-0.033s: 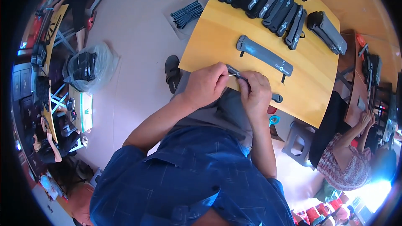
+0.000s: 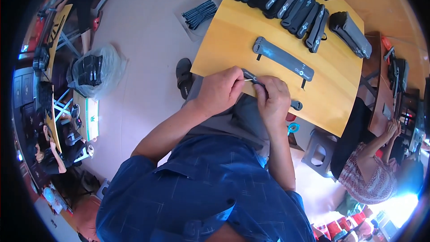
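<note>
Watching remotely, I see a dark strip [image 2: 249,75] along the worktop's [image 2: 215,58] near edge, gripped by the right hand's [image 2: 275,98] fingers, seemingly for steadiness; the left hand's [image 2: 221,90] pinch a thin pale stick [image 2: 248,80] against it.

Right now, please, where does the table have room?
Bare table lies left of the grey strip, and right of it below the grey stack. Dark pouches crowd the far side; left hand and right hand, the near edge's middle.
</note>
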The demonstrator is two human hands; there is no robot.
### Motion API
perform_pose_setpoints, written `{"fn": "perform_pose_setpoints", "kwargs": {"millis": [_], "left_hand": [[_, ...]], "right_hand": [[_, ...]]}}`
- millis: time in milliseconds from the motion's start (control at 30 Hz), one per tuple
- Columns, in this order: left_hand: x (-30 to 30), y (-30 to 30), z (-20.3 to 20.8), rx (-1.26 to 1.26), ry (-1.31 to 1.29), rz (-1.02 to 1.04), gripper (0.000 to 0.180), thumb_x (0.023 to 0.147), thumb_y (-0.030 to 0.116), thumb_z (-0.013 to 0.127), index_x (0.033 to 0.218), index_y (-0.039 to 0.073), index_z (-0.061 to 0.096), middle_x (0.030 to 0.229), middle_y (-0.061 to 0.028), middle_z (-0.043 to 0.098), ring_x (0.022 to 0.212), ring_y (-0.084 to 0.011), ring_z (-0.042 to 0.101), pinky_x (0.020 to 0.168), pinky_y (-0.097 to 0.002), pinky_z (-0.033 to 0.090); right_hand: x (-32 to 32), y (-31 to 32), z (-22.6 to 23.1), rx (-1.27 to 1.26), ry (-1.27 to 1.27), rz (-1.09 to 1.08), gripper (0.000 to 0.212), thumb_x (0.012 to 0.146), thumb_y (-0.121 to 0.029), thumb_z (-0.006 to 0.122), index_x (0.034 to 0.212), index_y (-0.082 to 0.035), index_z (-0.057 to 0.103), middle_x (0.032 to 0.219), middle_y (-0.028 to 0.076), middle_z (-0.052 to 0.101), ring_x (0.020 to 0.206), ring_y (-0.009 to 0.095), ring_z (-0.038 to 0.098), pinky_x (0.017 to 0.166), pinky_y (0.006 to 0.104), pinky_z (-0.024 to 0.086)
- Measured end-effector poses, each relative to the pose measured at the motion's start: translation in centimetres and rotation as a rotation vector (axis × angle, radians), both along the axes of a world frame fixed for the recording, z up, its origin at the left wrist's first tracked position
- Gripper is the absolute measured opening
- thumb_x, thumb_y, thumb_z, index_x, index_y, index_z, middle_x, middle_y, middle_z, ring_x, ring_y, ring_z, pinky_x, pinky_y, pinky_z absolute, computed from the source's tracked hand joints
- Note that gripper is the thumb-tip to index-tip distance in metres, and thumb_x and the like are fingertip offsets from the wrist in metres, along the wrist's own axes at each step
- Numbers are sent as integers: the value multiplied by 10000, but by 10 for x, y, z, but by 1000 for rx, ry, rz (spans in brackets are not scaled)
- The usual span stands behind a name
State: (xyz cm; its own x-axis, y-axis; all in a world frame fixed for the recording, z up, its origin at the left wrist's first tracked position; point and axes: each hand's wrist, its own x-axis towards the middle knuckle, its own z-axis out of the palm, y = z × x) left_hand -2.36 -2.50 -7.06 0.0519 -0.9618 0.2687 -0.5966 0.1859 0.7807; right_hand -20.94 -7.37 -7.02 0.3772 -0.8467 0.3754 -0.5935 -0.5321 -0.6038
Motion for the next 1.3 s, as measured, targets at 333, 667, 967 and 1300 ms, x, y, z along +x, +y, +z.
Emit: {"fn": "perform_pose_setpoints", "kwargs": {"millis": [333,667,967,1300], "left_hand": [[-3,-5,0,26,-101,-21,139,930,88,694,954,80,557,798,-108,654,715,-331,678,628,-436,517],[-5,-8,2,0,-71,-27,119,911,77,701,951,82,590,833,-106,671,743,-330,683,637,-430,525],[-4,-8,2,-3,-82,-35,78,935,119,661,955,97,588,818,-101,660,739,-333,684,618,-457,523],[0,-14,2,38,-1,-57,76,890,44,678,890,74,608,784,-117,654,690,-327,661,593,-417,498]], "right_hand": [[0,-4,2,61,-23,-6,136,830,-56,786,957,-62,738,892,112,708,846,328,672,757,421,538],[0,-4,-3,94,-34,-37,115,836,-67,786,944,-67,747,907,102,713,871,321,678,772,413,547],[1,-4,-3,94,-47,-33,118,830,-63,794,940,-68,750,911,96,720,880,313,683,777,406,551],[3,-3,0,96,-48,-31,110,816,-43,796,913,-60,746,880,97,720,852,313,684,761,399,545]]}}
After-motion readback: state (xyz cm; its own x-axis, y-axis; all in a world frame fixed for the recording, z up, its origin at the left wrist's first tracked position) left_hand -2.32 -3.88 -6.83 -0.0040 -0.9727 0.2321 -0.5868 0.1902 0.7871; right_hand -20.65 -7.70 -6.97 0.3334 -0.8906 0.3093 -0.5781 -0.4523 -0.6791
